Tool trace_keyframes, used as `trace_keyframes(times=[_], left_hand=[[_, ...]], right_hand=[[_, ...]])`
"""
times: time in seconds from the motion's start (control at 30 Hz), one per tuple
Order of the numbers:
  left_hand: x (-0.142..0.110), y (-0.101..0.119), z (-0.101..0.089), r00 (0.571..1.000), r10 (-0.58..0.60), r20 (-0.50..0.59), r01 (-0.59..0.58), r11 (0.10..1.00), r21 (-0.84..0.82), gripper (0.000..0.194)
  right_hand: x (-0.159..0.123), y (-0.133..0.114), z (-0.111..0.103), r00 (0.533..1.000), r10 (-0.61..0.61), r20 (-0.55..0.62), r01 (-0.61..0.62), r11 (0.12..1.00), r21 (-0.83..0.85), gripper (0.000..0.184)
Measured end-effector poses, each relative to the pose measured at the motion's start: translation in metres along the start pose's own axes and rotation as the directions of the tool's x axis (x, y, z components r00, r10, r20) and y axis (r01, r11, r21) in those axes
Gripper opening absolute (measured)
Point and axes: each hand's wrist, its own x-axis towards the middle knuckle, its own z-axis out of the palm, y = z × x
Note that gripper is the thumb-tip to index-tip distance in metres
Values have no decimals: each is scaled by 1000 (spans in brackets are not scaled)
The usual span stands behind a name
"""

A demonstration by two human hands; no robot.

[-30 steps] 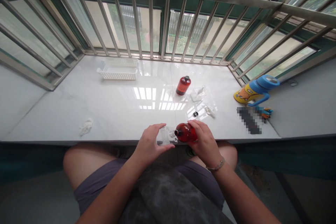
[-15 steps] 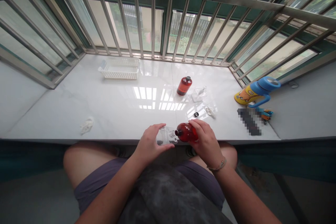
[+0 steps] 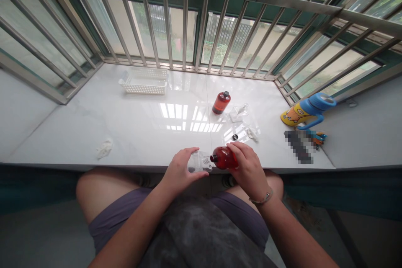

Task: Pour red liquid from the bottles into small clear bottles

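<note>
At sill edge [image 3: 94,166] — hands [image 3: 182,171] [image 3: 249,171] partly hide red bottle [image 3: 223,158] (clear piece [image 3: 198,161] unclear)

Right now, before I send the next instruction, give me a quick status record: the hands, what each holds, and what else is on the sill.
Left hand: holds a clear plastic bottle, lying on its side
Right hand: holds a red translucent bottle, neck toward the clear one
Surface: white marble sill
Rest: black-capped red bottle; white perforated plastic basket; blue-and-yellow flask; small black ring
</note>
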Motion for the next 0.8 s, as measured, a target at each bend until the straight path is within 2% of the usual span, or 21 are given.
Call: trace_keyframes(times=[0.8], left_hand=[[-1,-4,5,1000,-5,22,5,1000,-22,79]], right_hand=[[3,-1,-3,999,-23,46,26,998,-63,64]])
